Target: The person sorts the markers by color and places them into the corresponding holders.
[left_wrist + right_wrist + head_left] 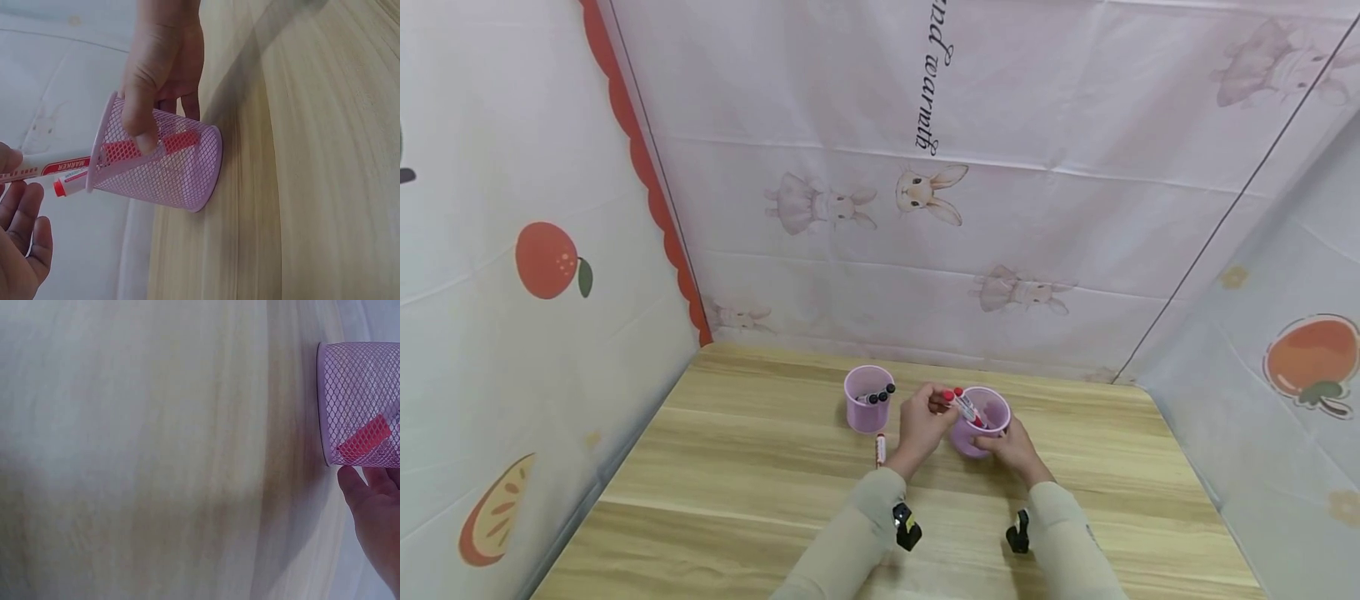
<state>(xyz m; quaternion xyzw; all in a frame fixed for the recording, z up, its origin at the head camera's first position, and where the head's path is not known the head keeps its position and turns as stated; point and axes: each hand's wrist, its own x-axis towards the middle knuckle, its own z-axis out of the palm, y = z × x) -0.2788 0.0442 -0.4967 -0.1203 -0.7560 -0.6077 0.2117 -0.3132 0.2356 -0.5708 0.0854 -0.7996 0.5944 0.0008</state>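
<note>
My left hand [921, 423] pinches a white marker [65, 164] with red ends, its lower part inside the mouth of a pink mesh pen cup [972, 443]. Another red-ended marker [74, 182] leans in the same cup, with its end sticking out over the rim. From the right side, my right hand [1019, 450] grips this cup; the thumb [141, 119] lies along the mesh in the left wrist view. In the right wrist view, a red cap [367, 437] shows through the mesh near the cup's base.
A second pink cup [867, 418], holding several black-capped markers [880, 397], stands left of my left hand. One white marker with a red cap [881, 448] lies on the wooden table [760, 433] by my left wrist. Printed cloth walls [865, 300] border the table.
</note>
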